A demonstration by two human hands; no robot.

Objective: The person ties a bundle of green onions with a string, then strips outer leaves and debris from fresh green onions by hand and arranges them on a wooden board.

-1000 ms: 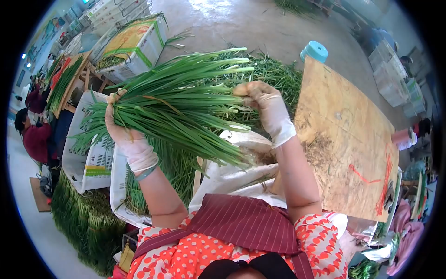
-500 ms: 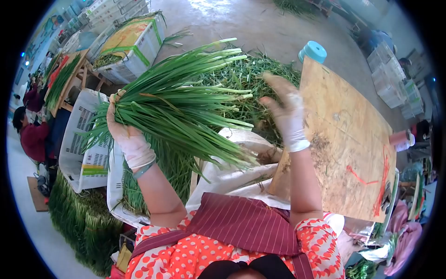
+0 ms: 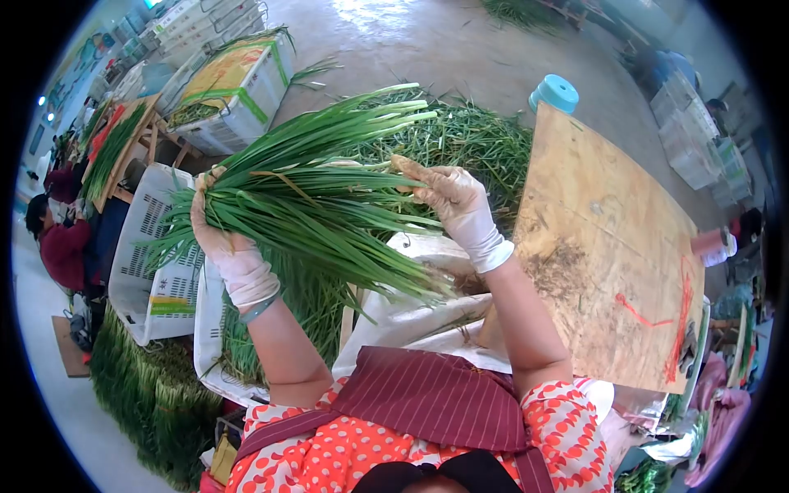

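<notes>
My left hand (image 3: 220, 234), in a white glove with stained fingers, is wrapped round the leafy end of a big bunch of garlic chives (image 3: 304, 193). The bunch fans out to the right, its pale stem ends spread apart. At those ends my right hand (image 3: 456, 201), gloved too, pinches some of the middle stems between thumb and fingers. Below the bunch, more chives (image 3: 283, 312) lie in a white crate (image 3: 207, 329). Behind my right hand is a heap of loose green trimmings (image 3: 485, 140).
On the right a wooden board (image 3: 616, 230) carries red ties (image 3: 680, 320) and dirt. A blue roll (image 3: 555, 93) sits at its far corner. White crates (image 3: 148, 255) stand left, near stacked chives (image 3: 156, 403). A person in dark red (image 3: 62, 246) is at far left.
My right hand has come left from above the board's edge and closed on the stem ends. My left hand keeps its hold on the bunch, nearly unmoved.
</notes>
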